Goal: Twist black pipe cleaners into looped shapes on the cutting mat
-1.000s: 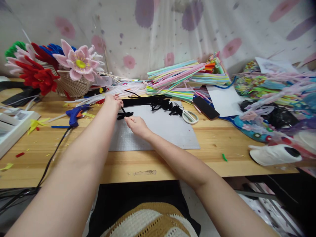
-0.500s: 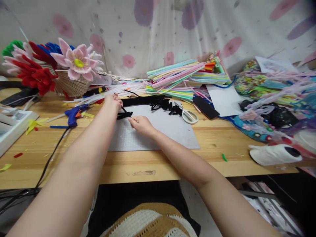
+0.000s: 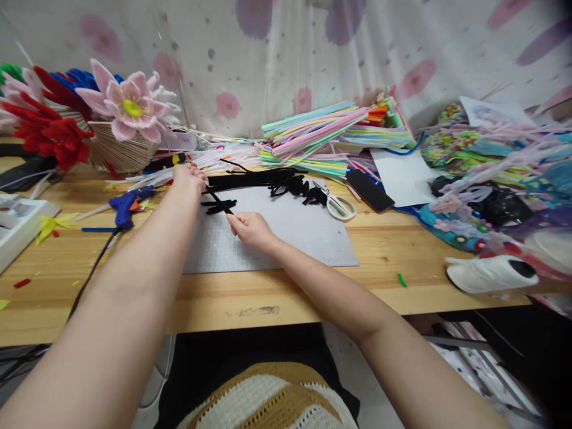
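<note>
My left hand point(image 3: 190, 177) is closed at the far left edge of a grey cutting mat point(image 3: 286, 235), pinching the upper end of a short black pipe cleaner point(image 3: 218, 201). My right hand point(image 3: 250, 228) rests on the mat with its fingers pinched on the lower end of the same black piece. A few cut black pieces point(image 3: 218, 207) lie under it. A longer bundle of black pipe cleaners point(image 3: 263, 180) lies just behind the hands along the mat's far edge.
White-handled scissors point(image 3: 335, 204) lie at the mat's far right. A blue glue gun point(image 3: 125, 204) with a black cord lies left. Pipe-cleaner flowers point(image 3: 127, 107), pastel pipe-cleaner stacks point(image 3: 322, 137), a dark phone point(image 3: 369, 189), white paper point(image 3: 404, 173) and craft clutter crowd the desk.
Both hands stayed on the black piece; the right hand pulled slightly nearer and left. The camera shifted a little, moving the scene left and up.
</note>
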`<action>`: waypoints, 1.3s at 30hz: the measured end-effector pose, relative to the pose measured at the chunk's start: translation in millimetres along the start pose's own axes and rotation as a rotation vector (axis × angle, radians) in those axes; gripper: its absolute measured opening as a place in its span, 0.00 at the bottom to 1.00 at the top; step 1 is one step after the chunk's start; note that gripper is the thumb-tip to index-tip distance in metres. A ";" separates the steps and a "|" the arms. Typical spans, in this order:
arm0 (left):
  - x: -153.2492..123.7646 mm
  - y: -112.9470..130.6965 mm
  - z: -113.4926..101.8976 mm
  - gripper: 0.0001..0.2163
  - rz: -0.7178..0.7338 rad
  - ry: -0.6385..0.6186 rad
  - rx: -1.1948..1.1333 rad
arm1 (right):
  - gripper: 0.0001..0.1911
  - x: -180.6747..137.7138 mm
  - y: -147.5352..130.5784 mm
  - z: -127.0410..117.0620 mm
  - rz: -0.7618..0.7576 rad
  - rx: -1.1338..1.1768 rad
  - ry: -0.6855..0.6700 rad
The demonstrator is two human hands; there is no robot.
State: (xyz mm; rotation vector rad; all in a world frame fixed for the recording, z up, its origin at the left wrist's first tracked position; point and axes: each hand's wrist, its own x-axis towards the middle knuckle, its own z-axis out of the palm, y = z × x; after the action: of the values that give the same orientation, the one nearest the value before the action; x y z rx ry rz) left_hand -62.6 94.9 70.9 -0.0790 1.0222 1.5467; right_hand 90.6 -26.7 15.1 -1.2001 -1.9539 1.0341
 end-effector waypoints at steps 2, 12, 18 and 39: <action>-0.4 3.2 -2.2 0.14 0.013 -0.017 -0.007 | 0.22 -4.0 4.9 -2.5 0.051 0.017 -0.047; -16.0 5.0 -3.9 0.15 0.013 -0.234 0.017 | 0.22 8.3 11.1 -44.3 0.130 -0.024 0.060; -24.2 -3.4 6.1 0.14 0.029 -0.305 0.061 | 0.12 29.7 4.4 -21.7 0.140 0.276 -0.061; -45.7 -58.6 -42.3 0.10 0.004 -0.585 0.852 | 0.06 13.2 28.0 -6.5 0.350 0.835 0.099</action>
State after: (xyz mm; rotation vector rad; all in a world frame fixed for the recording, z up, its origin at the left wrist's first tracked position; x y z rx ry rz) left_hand -21.7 26.8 39.3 0.9107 1.1043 0.9316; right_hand 102.7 -4.8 -4.3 -1.0658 -1.0349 1.6969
